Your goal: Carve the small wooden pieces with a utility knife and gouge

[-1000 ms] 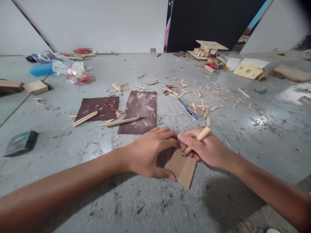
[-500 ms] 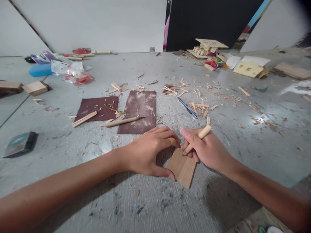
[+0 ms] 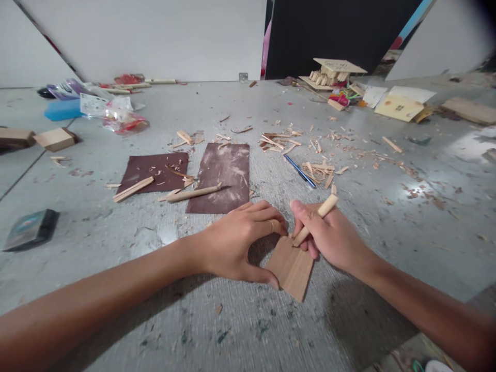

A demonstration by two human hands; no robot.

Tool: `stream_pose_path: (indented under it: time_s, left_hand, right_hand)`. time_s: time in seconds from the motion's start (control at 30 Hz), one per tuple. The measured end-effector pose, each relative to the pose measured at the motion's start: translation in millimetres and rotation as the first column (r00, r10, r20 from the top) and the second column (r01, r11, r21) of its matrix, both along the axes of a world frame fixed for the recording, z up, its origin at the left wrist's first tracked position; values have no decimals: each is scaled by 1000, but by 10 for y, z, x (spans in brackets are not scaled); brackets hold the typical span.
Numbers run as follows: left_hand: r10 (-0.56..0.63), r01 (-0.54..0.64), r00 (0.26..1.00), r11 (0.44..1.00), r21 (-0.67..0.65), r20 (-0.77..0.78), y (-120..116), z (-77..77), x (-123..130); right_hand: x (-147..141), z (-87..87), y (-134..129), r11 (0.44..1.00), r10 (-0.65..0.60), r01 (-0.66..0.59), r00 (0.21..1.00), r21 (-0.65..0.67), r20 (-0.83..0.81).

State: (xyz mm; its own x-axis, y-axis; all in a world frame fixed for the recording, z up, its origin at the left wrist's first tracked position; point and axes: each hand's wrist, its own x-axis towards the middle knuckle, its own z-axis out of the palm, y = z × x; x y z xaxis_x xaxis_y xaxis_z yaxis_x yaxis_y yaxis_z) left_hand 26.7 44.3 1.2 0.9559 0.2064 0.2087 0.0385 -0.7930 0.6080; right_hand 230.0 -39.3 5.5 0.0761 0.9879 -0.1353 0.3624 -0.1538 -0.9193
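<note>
A flat, tapered wooden piece [image 3: 291,267] lies on the grey surface in front of me. My left hand [image 3: 242,243] grips its left side, with the thumb at the lower left edge and the fingers at the top. A ring is on one finger. In my right hand [image 3: 329,235] is a pale wooden-handled tool [image 3: 316,219], held slanted, its lower end touching the wooden piece near the top. The tool's tip is too small to make out. Some right fingertips rest by the piece's upper right edge.
Beyond my hands lie two brown sheets [image 3: 225,173], a second wooden-handled tool [image 3: 194,194], a blue pen [image 3: 299,170] and scattered shavings. A dark box [image 3: 31,230] is at left. Plastic packets [image 3: 116,113] and a small wooden model [image 3: 329,72] stand farther back.
The tool in my right hand has shifted very slightly right and tilts a little differently. My left hand keeps its hold on the wooden piece.
</note>
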Motion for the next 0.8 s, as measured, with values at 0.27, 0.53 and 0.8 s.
stream_pose_path:
  time_s: [0.27, 0.53, 0.8]
  left_hand:
    - [-3, 2, 1000, 1000, 17, 10, 2, -8, -2]
    - [5, -6, 999, 1000, 16, 36, -3, -16, -5]
    - [-2, 2, 1000, 1000, 0, 23, -3, 4, 1]
  right_hand:
    - [-14, -8, -3, 1000, -2, 2, 1000, 17, 9]
    - [134, 192, -50, 900, 391, -419, 898, 121, 204]
    - [232, 313, 124, 834, 519, -547, 823, 73, 230]
